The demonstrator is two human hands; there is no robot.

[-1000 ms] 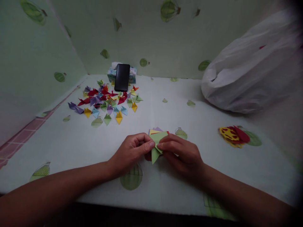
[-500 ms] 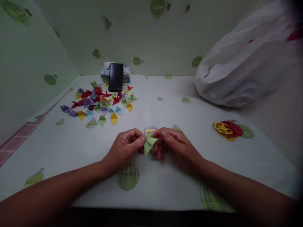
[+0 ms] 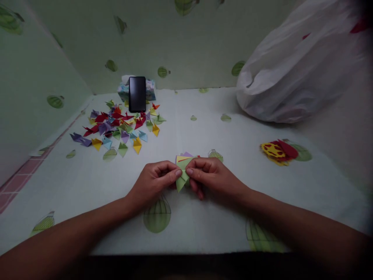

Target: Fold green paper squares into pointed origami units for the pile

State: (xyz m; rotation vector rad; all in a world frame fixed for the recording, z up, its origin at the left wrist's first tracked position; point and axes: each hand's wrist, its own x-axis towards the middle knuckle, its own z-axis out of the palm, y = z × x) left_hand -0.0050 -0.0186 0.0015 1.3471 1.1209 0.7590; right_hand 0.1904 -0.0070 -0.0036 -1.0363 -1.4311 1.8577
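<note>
Between my two hands is a small folded piece of green origami paper (image 3: 181, 183), its pointed end hanging downward. My left hand (image 3: 159, 177) pinches its left side between thumb and fingers. On the right side, the thumb and forefinger of my right hand (image 3: 211, 174) are closed on the same paper; the other fingers curl beneath. Just beyond my fingertips lie coloured paper sheets (image 3: 187, 155), with purple, yellow, green and red edges showing and the rest hidden by my hands.
Many folded paper cranes (image 3: 116, 124) are heaped at the back left. Behind them a black phone (image 3: 137, 94) leans on a tissue box (image 3: 150, 90). A white plastic bag (image 3: 279, 77) stands at the back right, with red and yellow cut-out pieces (image 3: 276, 151) in front of it.
My right thumb and forefinger have moved left and closed on the green paper's right flap, which stuck out before. The whole view has shifted slightly.
</note>
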